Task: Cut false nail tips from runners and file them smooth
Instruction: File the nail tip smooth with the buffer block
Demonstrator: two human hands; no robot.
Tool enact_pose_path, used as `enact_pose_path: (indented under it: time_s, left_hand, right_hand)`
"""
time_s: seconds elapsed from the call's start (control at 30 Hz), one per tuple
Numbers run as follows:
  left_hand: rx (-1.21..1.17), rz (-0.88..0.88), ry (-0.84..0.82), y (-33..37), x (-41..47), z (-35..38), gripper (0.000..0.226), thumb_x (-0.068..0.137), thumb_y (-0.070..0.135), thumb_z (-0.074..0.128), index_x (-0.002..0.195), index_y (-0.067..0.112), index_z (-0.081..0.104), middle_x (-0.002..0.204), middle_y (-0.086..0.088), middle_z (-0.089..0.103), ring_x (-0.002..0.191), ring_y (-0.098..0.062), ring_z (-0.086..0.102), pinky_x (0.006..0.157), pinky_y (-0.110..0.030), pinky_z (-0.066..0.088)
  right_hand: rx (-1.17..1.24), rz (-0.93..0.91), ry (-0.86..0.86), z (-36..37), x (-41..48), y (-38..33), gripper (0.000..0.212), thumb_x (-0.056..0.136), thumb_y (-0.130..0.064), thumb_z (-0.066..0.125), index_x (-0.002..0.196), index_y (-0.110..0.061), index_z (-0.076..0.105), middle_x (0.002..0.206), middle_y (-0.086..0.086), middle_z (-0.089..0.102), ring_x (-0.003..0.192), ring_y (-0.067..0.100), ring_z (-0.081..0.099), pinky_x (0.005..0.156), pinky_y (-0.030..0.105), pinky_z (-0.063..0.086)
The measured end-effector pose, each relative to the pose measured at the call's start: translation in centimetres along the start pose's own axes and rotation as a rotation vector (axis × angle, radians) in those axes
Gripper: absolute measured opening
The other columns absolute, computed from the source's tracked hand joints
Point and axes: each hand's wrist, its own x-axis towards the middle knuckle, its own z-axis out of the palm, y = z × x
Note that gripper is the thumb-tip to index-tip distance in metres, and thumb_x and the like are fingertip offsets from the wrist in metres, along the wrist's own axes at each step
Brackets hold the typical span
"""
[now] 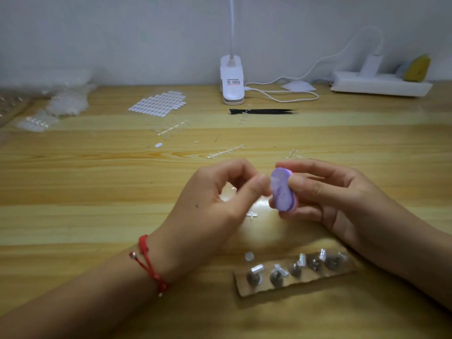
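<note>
My right hand [325,194] grips a small oval purple file block [282,189] between thumb and fingers, held upright above the table. My left hand [220,204] pinches something tiny against the block's left face with thumb and forefinger; the nail tip itself is too small and hidden to make out. A stripped clear runner [226,151] lies beyond the hands, and a small cross-shaped runner scrap [252,215] lies under them. One loose clear nail tip [249,256] rests near the cardboard strip [293,287].
The cardboard strip carries several metal holders with clear tips. A sheet of white adhesive tabs [159,104], black tweezers [264,111], a clip lamp [231,81], a power strip [381,85] and bags of nail tips [66,101] sit farther back.
</note>
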Motion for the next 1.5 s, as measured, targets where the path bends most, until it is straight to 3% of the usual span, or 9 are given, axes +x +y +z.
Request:
enact_pose_path:
  time_s: [0.4,0.6,0.77,0.87,1.0,1.1,1.2,1.33,1.5]
  left_hand:
    - [-0.001,-0.018,-0.077,-0.18,0.15,-0.45,0.021,0.091,0.015,0.06,0.07,0.013,0.066,0.051,0.022,0.051,0.051,0.006,0.047,0.053,-0.004,0.033]
    - [-0.073,-0.076,-0.134,-0.23,-0.04,-0.4,0.02,0.085,0.027,0.056,0.068,0.019,0.065,0.051,0.02,0.051,0.049,0.005,0.044,0.049,-0.007,0.031]
    - [-0.144,-0.121,-0.079,-0.31,0.5,-0.93,0.021,0.082,0.029,0.056,0.064,0.021,0.063,0.055,0.014,0.051,0.049,-0.004,0.04,0.049,-0.012,0.032]
    - [-0.057,-0.068,-0.191,0.01,0.1,-0.46,0.021,0.088,0.021,0.06,0.068,0.017,0.063,0.048,0.018,0.046,0.045,0.003,0.041,0.048,-0.005,0.029]
    - [-0.037,-0.056,-0.094,-0.34,0.34,-0.66,0.022,0.088,0.023,0.059,0.067,0.021,0.063,0.052,0.016,0.048,0.049,0.001,0.041,0.052,-0.009,0.03]
    - [-0.035,-0.071,-0.151,-0.17,0.18,-0.55,0.023,0.091,0.022,0.061,0.068,0.017,0.063,0.048,0.017,0.045,0.045,0.001,0.041,0.048,-0.006,0.029]
    - [-0.049,-0.063,-0.098,-0.25,0.24,-0.58,0.021,0.087,0.026,0.059,0.068,0.018,0.064,0.051,0.016,0.048,0.047,0.001,0.041,0.05,-0.007,0.03]
    - [-0.026,-0.063,-0.175,-0.2,0.07,-0.54,0.022,0.091,0.014,0.061,0.069,0.015,0.063,0.044,0.019,0.044,0.042,0.003,0.041,0.045,-0.004,0.027]
    - [-0.061,-0.054,-0.097,-0.53,0.09,-0.58,0.02,0.086,0.029,0.058,0.07,0.021,0.068,0.048,0.017,0.044,0.045,0.002,0.039,0.048,-0.006,0.028]
  right_hand:
    - [-0.013,-0.032,0.025,-0.09,0.12,0.23,0.02,0.069,-0.018,0.077,0.089,-0.02,0.079,0.085,0.011,0.074,0.075,0.017,0.072,0.063,0.023,0.057]
    - [0.007,-0.058,0.054,-0.06,0.2,0.37,0.024,0.064,-0.023,0.073,0.087,-0.021,0.079,0.081,0.01,0.073,0.072,0.016,0.072,0.063,0.023,0.057]
    - [-0.011,-0.049,0.043,-0.11,0.22,0.44,0.024,0.065,-0.024,0.073,0.088,-0.021,0.078,0.084,0.011,0.074,0.076,0.02,0.072,0.064,0.024,0.058]
    - [0.031,-0.067,0.096,-0.21,0.32,0.51,0.025,0.064,-0.024,0.074,0.088,-0.02,0.078,0.083,0.014,0.073,0.072,0.018,0.071,0.063,0.023,0.058]
    - [-0.021,-0.07,0.055,0.01,0.21,0.58,0.022,0.063,-0.025,0.075,0.085,-0.022,0.078,0.081,0.013,0.073,0.073,0.019,0.072,0.065,0.025,0.058]
    - [0.005,-0.09,0.084,-0.06,0.21,0.6,0.02,0.065,-0.022,0.073,0.084,-0.02,0.078,0.078,0.011,0.072,0.07,0.016,0.07,0.065,0.025,0.058]
    - [-0.004,-0.077,0.06,0.07,0.21,0.55,0.021,0.063,-0.023,0.074,0.083,-0.02,0.078,0.079,0.012,0.072,0.071,0.018,0.071,0.064,0.025,0.058]
    - [0.027,-0.084,0.099,-0.16,0.31,0.55,0.022,0.063,-0.021,0.073,0.085,-0.018,0.077,0.078,0.013,0.071,0.07,0.017,0.07,0.063,0.024,0.058]
    - [0.089,-0.025,0.065,-0.51,0.54,0.46,0.017,0.076,-0.012,0.065,0.089,-0.014,0.076,0.084,0.014,0.07,0.07,0.02,0.067,0.062,0.028,0.058]
